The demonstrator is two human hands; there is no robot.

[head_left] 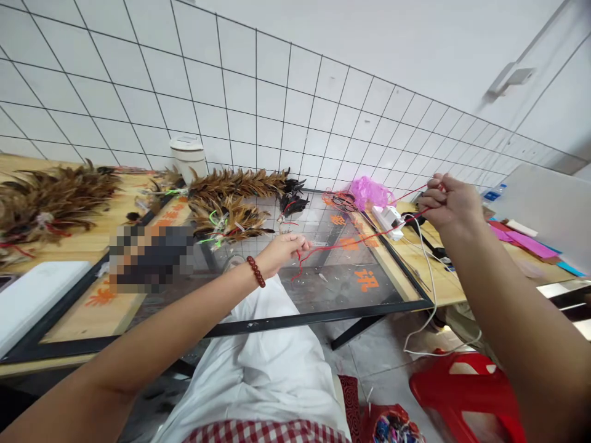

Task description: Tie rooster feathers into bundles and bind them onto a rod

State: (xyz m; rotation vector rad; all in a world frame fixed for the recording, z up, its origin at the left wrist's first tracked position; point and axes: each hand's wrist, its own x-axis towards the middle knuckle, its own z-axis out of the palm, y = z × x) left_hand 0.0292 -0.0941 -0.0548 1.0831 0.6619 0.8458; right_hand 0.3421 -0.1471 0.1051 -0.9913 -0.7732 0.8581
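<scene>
One thin red thread (364,237) is held taut between two hands above the desk (83,243). Its near end is pinched in the grip of the left hand (284,249), fingertips pressed together, and a loose loop hangs below. Its far end is clamped in the closed grip of the right hand (447,200). One bracelet (256,271) of round dark-red beads is worn on the left wrist. Three heaps of glossy brown feathers (235,184) and one black tuft (293,202) are laid on the wooden desk. Near them are seen one crumpled pink plastic bag (369,192), one white cylindrical cup (188,159) and one black-framed glass pane (332,283).
</scene>
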